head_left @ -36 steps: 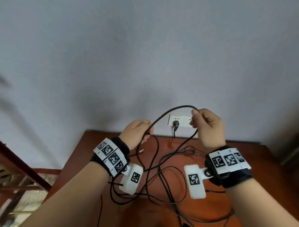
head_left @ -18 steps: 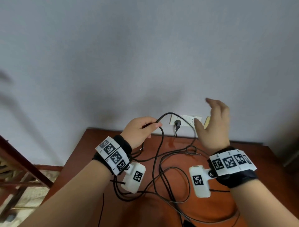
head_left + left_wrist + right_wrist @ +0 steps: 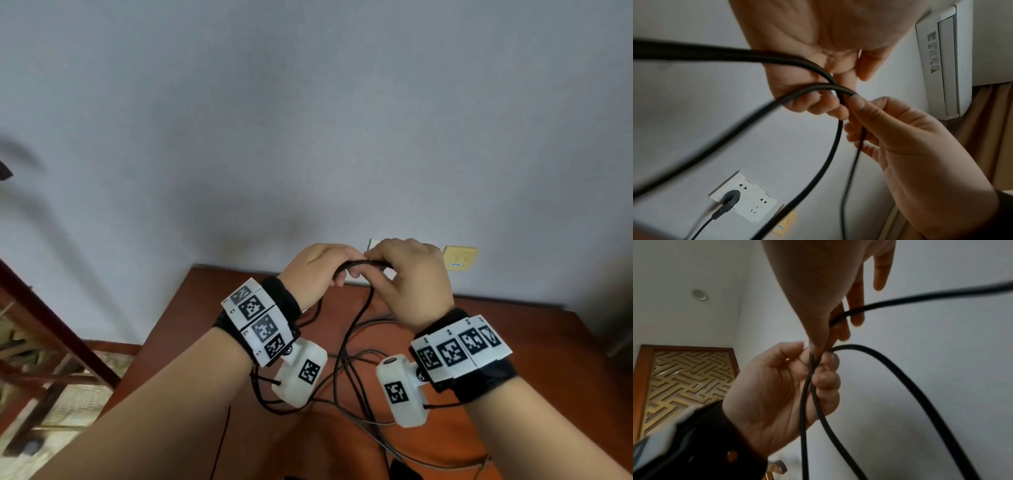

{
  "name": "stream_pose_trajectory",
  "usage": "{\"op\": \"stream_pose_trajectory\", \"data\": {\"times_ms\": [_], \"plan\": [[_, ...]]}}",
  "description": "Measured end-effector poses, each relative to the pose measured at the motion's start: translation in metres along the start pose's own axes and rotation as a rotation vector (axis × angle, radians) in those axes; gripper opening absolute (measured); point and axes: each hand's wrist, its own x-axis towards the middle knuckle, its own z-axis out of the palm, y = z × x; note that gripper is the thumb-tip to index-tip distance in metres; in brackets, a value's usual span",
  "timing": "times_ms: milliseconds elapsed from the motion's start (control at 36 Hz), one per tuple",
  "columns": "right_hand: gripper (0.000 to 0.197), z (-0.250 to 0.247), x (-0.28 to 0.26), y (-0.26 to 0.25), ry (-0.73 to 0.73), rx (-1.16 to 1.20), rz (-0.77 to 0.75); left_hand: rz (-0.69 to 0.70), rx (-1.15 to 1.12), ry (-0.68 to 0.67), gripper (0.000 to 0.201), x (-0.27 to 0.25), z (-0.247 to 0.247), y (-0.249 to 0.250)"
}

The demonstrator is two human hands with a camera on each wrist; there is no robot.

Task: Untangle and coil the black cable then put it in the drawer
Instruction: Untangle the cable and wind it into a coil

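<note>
The black cable bridges my two hands, which meet above the far edge of the wooden table. My left hand has its fingers curled round two strands of it. Fingers and thumb of my right hand pinch the cable right beside the left. In the left wrist view the strands cross at the cable loop between the left hand and the right hand. The rest of the cable hangs down into a loose tangle on the table. No drawer is in view.
A white double wall socket behind the hands holds a black plug with its own lead; a yellow plate sits to its right. An air conditioner hangs high on the wall. A dark wooden frame stands at the left.
My right hand let go of the cable and opened, then came back left to the left hand and pinched the cable again. The wide arc between the hands has shrunk to a small loop.
</note>
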Motion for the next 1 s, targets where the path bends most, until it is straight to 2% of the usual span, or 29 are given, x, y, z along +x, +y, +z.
{"op": "stream_pose_trajectory", "data": {"times_ms": [56,167,250,361,556,694,917,1000], "plan": [[0.034,-0.004,0.0,0.003,0.053,0.053,0.03,-0.021,-0.008,-0.006,0.043,0.0,-0.002,-0.003],[0.036,-0.012,-0.003,0.006,0.158,0.204,0.208,-0.074,-0.053,-0.015,0.05,-0.003,-0.005,-0.013],[0.034,-0.019,0.0,0.008,0.223,0.283,0.323,-0.094,-0.104,-0.01,0.045,-0.008,-0.005,-0.02],[0.036,-0.025,0.003,0.013,0.256,0.329,0.373,-0.091,-0.074,-0.002,0.035,-0.01,-0.003,-0.023],[0.035,-0.04,0.004,0.02,0.413,0.402,0.481,-0.081,0.197,-0.003,0.029,-0.014,-0.013,-0.034],[0.037,-0.053,0.004,0.035,0.544,0.41,0.521,-0.098,0.208,0.056,0.019,-0.019,-0.021,-0.04],[0.022,-0.055,-0.006,0.048,0.419,0.347,0.521,-0.02,0.233,0.248,0.015,-0.014,-0.017,-0.038],[0.034,-0.056,-0.011,0.046,0.293,0.29,0.466,-0.026,0.156,0.32,0.026,-0.01,-0.016,-0.038]]}}
